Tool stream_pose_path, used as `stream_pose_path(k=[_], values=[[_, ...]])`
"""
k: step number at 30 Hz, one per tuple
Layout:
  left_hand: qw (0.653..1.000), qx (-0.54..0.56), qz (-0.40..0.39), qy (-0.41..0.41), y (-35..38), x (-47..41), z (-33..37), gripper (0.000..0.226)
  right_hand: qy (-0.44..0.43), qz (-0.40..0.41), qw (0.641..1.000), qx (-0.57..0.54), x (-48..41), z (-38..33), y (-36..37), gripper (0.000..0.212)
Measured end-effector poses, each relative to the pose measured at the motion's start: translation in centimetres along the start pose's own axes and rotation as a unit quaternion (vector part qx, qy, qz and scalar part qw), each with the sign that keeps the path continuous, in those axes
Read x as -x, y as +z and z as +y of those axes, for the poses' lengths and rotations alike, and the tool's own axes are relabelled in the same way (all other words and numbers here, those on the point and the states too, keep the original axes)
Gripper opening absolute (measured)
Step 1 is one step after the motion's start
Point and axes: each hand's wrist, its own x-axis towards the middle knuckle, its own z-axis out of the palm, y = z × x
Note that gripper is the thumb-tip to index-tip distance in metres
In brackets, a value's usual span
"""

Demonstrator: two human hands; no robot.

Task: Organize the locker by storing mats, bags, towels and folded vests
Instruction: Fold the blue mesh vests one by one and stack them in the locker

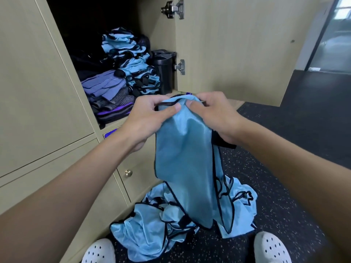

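A light blue vest with black trim (182, 158) hangs in front of me. My left hand (150, 120) and my right hand (216, 114) pinch its top edge side by side, thumbs on the cloth. Below it, a loose heap of more blue vests (152, 221) lies on the floor. Inside the open locker (155, 31), a tall stack of folded blue vests (133, 61) stands beside a pile of folded purple and grey towels (108, 92).
A black bin (164, 71) stands at the locker's right wall, next to the open door (237, 50). Closed lower locker doors with a brass knob (128, 173) are below. My white shoes (98, 251) stand on dark speckled floor.
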Motion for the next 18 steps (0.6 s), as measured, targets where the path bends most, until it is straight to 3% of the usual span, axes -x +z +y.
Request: stream_pose_path(k=[5,9,11,14,16,18], values=[[0.997,0.027,0.07,0.017,-1.1,-0.8,1.4,0.011,-0.003,-0.054,0.997,0.055,0.5,0.3,-0.3,0.036],[0.99,0.051,0.127,0.027,-2.7,-1.5,1.8,0.017,0.02,-0.099,0.991,0.093,1.0,0.3,-0.8,0.009],[0.985,0.052,0.165,0.016,-3.9,-2.1,1.3,0.026,0.016,-0.111,0.986,0.124,1.0,0.5,-1.0,0.007],[0.975,0.026,0.219,-0.023,-5.5,-2.8,0.5,0.009,0.006,-0.093,0.987,0.134,1.0,0.7,-0.9,0.014],[0.977,-0.043,0.196,-0.066,-5.8,-2.7,0.3,0.009,-0.002,-0.064,0.993,0.103,1.1,0.7,-0.5,0.014],[0.972,-0.206,0.082,-0.079,-5.3,-1.8,0.5,0.04,-0.007,-0.053,0.995,0.08,1.0,0.7,-0.1,0.012]])
